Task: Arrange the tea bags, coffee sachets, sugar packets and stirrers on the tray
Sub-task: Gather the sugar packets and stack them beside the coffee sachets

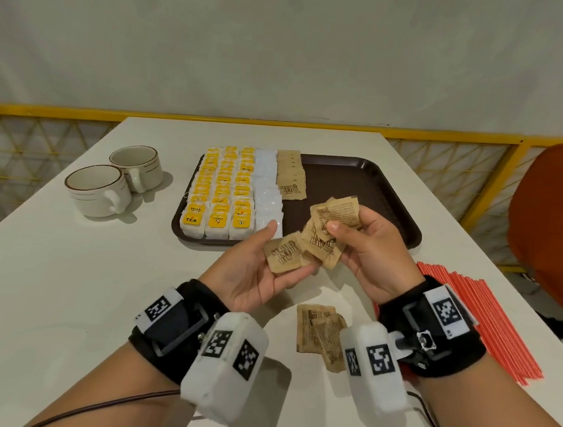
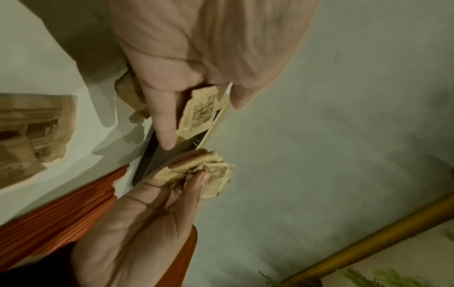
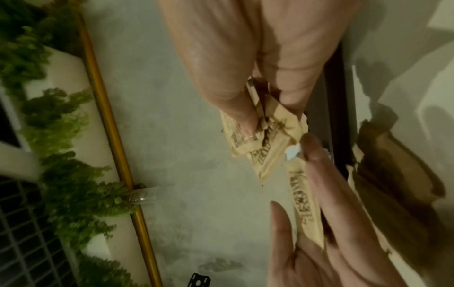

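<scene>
On the white table (image 1: 52,280), from left to right, stand two ceramic cups (image 1: 97,188), a dark brown tray (image 1: 349,181) loaded with rows of yellow-tagged tea bags (image 1: 220,192), white sachets (image 1: 267,192) and brown sugar packets (image 1: 289,175), and a sheaf of red stirrers (image 1: 486,321); loose sugar packets (image 1: 321,333) lie between the wrists. The left hand (image 1: 256,271), palm up with fingers relaxed, supports one sugar packet (image 1: 282,256). The right hand (image 1: 375,253) pinches a fanned bunch of sugar packets (image 1: 330,228) above the tray's near edge.
</scene>
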{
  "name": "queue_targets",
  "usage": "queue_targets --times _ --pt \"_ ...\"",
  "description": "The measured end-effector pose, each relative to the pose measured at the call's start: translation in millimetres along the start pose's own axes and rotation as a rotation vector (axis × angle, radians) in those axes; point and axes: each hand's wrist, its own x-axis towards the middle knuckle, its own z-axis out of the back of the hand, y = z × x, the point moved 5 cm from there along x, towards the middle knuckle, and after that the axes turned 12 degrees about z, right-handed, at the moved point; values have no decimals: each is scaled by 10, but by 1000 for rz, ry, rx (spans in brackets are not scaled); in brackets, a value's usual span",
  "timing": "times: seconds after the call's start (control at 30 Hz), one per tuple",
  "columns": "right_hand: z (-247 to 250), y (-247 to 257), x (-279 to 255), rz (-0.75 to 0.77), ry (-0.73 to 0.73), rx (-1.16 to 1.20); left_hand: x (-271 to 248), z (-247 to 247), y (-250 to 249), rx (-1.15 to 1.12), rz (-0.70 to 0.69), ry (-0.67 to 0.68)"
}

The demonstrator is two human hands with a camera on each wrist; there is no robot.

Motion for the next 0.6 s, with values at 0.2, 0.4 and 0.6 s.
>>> queue_targets --times 0.2,0.4,0.6 --pt "-72 -66 -34 12 128 -199 6 -41 109 201 -69 -64" --pt "56 5 25 35 -41 -99 -8 -52 124 223 4 -33" --pt "83 19 39 -65 -98 86 -23 -81 46 -68 5 86"
